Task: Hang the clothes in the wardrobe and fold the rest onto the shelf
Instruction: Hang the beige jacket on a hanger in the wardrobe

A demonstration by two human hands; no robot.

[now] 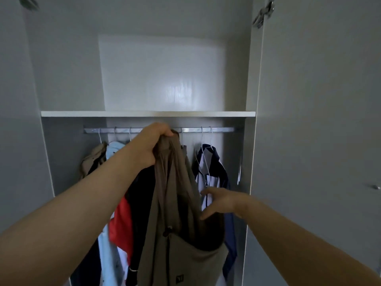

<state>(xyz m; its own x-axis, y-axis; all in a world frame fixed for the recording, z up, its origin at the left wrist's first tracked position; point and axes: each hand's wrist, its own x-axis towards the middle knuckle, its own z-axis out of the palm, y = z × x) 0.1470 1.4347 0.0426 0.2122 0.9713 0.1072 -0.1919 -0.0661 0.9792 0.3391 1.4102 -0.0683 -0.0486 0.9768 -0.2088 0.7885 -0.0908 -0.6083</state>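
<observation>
Head view: wardrobe (250, 141) holds hung clothes; left hand (150, 144) grips a brown garment (175, 203), right hand (220, 201) spread, empty.

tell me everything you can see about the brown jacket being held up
The brown jacket is a taupe, soft-looking woven garment with a dark zip line, a dark toggle and a small logo patch near its hem. It hangs limp and bunched, gripped at the top by the left hand just below the rail. The open right hand reaches toward its side. Other hung clothes sit behind it.
</observation>
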